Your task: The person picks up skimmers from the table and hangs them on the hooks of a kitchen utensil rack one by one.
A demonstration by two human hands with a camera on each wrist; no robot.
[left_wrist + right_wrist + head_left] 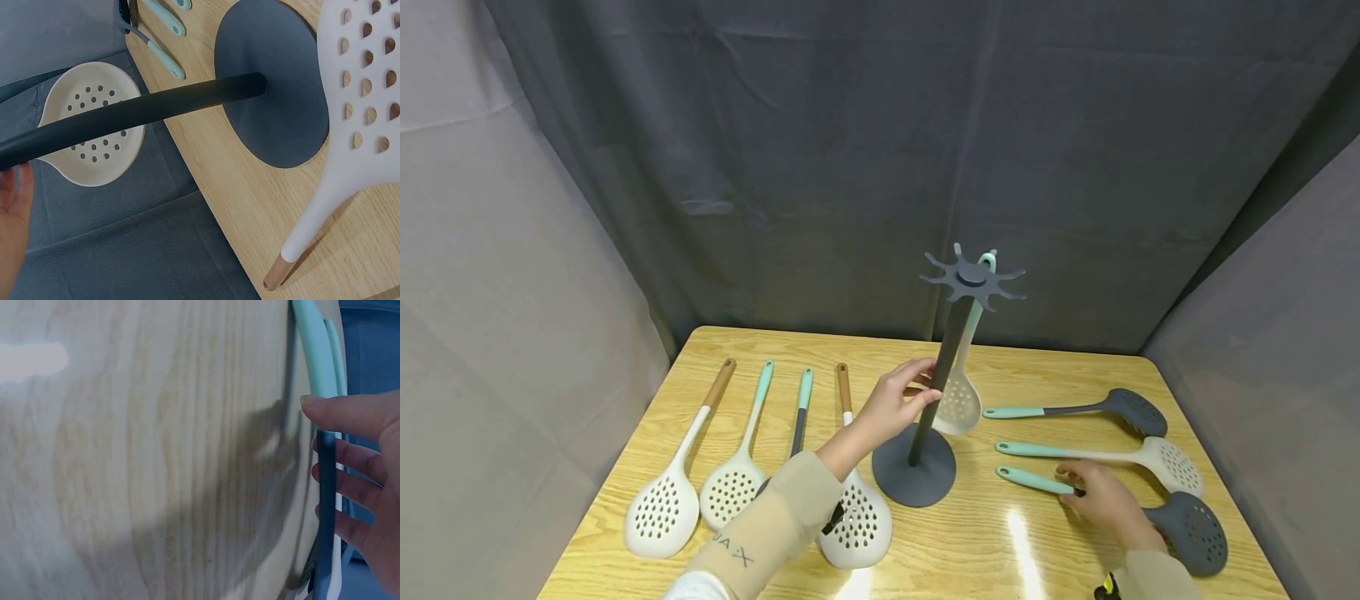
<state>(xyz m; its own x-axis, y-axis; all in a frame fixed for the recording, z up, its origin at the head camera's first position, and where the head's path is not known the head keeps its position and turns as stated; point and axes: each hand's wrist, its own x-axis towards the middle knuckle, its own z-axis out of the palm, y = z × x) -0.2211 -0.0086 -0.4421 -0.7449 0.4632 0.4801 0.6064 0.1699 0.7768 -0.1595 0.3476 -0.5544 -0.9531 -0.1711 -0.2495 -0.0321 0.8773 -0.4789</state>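
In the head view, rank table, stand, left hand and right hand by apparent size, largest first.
1. Table
2. Stand
3. Left hand and right hand: too alike to rank.

light wood-grain table; dark grey curtain behind; paler grey cloth either side

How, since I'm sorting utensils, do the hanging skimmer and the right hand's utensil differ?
The pale skimmer has a cream head, the dark utensil a charcoal one. The pale skimmer hangs from the stand; the dark utensil is gripped by the right hand. Both have mint handles and perforated heads.
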